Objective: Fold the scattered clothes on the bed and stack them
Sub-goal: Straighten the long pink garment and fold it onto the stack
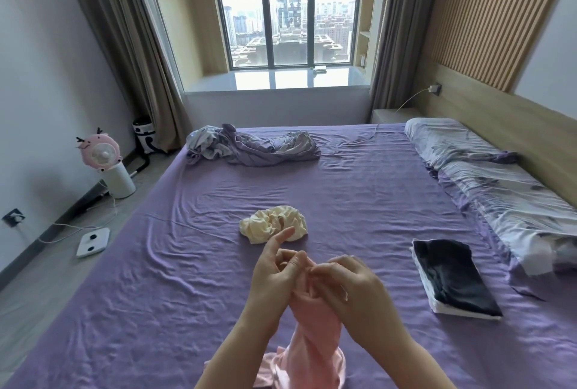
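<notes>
Pink fabric, a soft garment (307, 335), hangs bunched between both hands above the near edge of the bed (359, 176), its lower part trailing down onto the purple sheet. The left hand (274, 276) pinches the top of the pink garment with curled fingers and thumb, its forefinger sticking out straight toward the middle of the bed. The right hand (349, 285) grips the same gathered top from the other side, fingers curled round the cloth, so the two hands touch.

Just beyond the hands, near the middle of the bed, a cream garment (274, 223) lies crumpled and unfolded. Toward the right edge, well apart from the hands, sits a folded stack (452, 279): a dark piece on top of a white one (only the white edge shows beneath). At the far left corner a lilac-and-grey heap of cloth (249, 146) lies in a twisted mound. Along the right edge, against the wooden headboard, pale patterned pillows (487, 179) lie in a row.
</notes>
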`<state>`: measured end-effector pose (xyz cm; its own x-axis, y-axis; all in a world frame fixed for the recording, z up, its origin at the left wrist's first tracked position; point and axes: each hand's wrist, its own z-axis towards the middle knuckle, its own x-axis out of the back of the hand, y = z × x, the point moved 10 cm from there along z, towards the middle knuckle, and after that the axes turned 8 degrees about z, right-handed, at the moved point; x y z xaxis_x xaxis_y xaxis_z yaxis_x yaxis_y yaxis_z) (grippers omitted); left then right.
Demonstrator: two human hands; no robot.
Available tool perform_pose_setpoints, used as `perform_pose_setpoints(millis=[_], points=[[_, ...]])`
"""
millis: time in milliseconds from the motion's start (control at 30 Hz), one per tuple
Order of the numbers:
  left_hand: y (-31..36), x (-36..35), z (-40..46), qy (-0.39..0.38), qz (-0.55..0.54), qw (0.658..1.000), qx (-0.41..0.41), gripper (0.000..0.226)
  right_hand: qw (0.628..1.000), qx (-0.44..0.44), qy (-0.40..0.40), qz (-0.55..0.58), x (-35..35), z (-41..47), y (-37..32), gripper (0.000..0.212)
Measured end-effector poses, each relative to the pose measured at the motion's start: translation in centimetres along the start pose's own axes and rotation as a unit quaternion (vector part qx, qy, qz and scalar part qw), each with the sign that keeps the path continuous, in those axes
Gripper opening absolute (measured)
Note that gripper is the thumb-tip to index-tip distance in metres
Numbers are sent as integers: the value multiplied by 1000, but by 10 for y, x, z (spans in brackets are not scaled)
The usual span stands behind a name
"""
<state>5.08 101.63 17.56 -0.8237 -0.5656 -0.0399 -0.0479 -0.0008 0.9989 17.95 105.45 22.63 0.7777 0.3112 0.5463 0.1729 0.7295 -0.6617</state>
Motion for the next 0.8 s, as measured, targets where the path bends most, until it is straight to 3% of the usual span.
perform_pose_setpoints(millis=[67,167,233,333,500,600,700,800], points=[[-2,5,3,12,20,1000,-1,30,997,-53,0,48,2,1,17,7],[1,7,3,14,156,987,-46,19,974,-137,10,182,5,1,39,20],[8,6,-2,19,233,966,-106,14,940,-192,19,281,2,2,50,22],[21,5,-11,33,257,949,-177,9,875,-228,51,424,0,1,60,18],[4,-11,-8,-42,281,953,-108,22,817,-238,65,521,-4,2,62,10],[-1,-9,-5,-27,229,971,-55,18,857,-228,68,456,-2,1,64,11],[-9,-7,-2,-29,67,997,27,24,911,-230,41,340,-2,1,66,17],[-19,-7,2,-29,-119,986,112,31,934,-240,-11,264,-10,-2,69,29]])
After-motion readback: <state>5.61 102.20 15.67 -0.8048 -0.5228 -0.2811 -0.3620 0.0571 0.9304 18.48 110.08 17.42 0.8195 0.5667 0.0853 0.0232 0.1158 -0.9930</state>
